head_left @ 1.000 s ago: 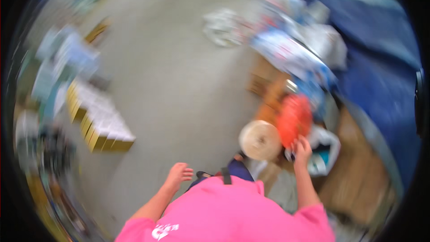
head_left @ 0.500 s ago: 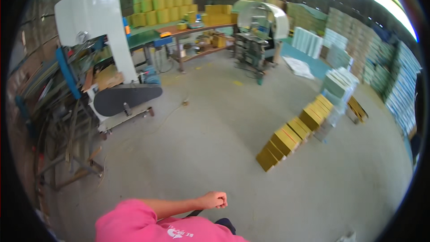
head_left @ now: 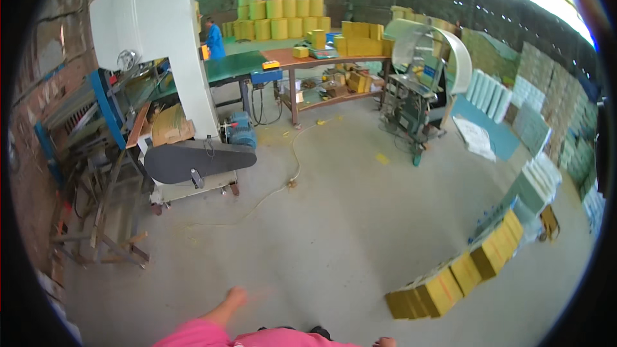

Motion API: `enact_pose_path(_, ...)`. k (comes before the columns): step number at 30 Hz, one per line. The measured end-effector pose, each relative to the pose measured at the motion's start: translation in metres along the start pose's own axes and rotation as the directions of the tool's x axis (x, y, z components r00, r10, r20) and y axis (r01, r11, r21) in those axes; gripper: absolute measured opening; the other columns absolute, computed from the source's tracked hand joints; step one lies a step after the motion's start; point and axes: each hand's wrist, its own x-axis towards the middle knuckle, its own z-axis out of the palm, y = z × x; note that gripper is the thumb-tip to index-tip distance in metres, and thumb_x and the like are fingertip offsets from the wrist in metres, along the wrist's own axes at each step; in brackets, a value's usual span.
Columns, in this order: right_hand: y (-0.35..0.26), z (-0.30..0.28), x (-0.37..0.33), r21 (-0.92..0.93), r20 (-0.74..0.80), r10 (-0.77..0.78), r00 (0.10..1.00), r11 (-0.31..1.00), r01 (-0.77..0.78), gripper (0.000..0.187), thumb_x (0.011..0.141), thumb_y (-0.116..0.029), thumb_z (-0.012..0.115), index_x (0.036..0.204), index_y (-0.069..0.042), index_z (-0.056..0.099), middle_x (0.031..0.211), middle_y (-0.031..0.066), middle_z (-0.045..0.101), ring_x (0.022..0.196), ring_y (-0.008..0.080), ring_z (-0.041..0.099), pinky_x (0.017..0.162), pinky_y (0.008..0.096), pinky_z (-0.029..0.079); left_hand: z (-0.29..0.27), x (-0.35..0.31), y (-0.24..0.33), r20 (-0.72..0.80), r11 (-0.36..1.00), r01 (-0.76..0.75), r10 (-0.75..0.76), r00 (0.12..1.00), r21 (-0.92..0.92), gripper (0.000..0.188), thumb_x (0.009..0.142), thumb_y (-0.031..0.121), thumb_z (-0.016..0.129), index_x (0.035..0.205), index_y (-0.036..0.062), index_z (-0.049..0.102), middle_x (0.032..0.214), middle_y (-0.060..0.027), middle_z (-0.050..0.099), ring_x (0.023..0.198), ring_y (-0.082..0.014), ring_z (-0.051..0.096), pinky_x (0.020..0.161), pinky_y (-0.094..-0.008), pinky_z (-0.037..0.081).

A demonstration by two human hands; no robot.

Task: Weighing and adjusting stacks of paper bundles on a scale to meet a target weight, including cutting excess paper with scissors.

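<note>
My left hand (head_left: 236, 296) is out over the grey concrete floor (head_left: 308, 238), at the end of a bent, pink-sleeved arm. Motion smears its fingers, and nothing shows in it. At the lower edge, only a small part of my right hand (head_left: 385, 342) comes into view, its fingers mostly hidden. A row of yellow cardboard boxes (head_left: 439, 292) stands on the floor ahead and to the right, out of touch of both hands. Dark shoe tips (head_left: 319, 332) show below my pink shirt.
To the left stands a tall white machine (head_left: 141, 19) with a dark belt cover (head_left: 199, 161) and blue motor (head_left: 240, 130). A cable (head_left: 260, 199) crosses the floor. Behind are a workbench (head_left: 244, 61), a smaller machine (head_left: 411, 99) and a person in blue (head_left: 214, 40). Wrapped stacks (head_left: 546, 77) line the right.
The view has turned left and risen, so the machines and boxes sit farther right and the person in blue appears. My left hand has swung leftward; part of my right hand has come in.
</note>
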Motion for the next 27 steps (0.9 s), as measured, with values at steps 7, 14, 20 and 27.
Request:
enact_pose_path(7,-0.25,0.18,0.079,-0.277,0.331,-0.06,0.942,0.948,0.158,0.029,0.085,-0.005,0.052,0.111,0.001,0.062,0.083,0.0168,0.068,0.067,0.0237,0.068,0.056,0.0301,0.053,-0.026,-0.099,-0.083,0.069,0.861,0.211,-0.272,0.96,0.464,0.025,0.083,0.033,0.06,0.092,0.0151,0.075,0.085,-0.0121,0.071,0.083,-0.0271,0.07,0.073,-0.0424,0.054)
enact_pose_path(14,-0.344,0.266,0.193,-0.279,0.632,0.007,0.775,0.935,0.219,0.027,0.085,-0.011,0.056,0.106,0.002,0.067,0.091,0.0166,0.07,0.074,0.0248,0.07,0.064,0.0345,0.056,-0.099,0.102,-0.008,0.093,0.808,-0.186,0.161,0.982,0.559,0.026,0.071,0.036,0.064,0.072,0.0109,0.071,0.078,-0.0162,0.07,0.072,-0.0309,0.068,0.062,-0.0448,0.053)
enact_pose_path(20,-0.491,0.33,0.195,-0.513,0.3,-0.142,0.944,0.81,0.285,0.024,0.083,-0.013,0.057,0.101,-0.003,0.071,0.087,0.0096,0.073,0.075,0.0221,0.072,0.071,0.035,0.059,-0.281,0.38,0.284,-0.043,0.694,0.132,-0.228,0.973,-0.708,0.026,0.089,0.02,0.056,0.111,0.0054,0.061,0.087,-0.0088,0.064,0.072,-0.018,0.065,0.058,-0.0318,0.053)
enact_pose_path(27,-0.635,0.377,0.392,-0.832,0.476,-0.164,0.864,0.235,0.503,0.031,0.075,-0.03,0.072,0.102,-0.015,0.074,0.096,0.0054,0.073,0.091,0.0194,0.07,0.08,0.0372,0.056,-0.324,0.601,0.433,-0.038,0.74,-0.012,-0.019,0.999,-0.672,0.02,0.09,0.02,0.057,0.104,0.0059,0.06,0.082,-0.0078,0.065,0.069,-0.0162,0.064,0.058,-0.0313,0.054)
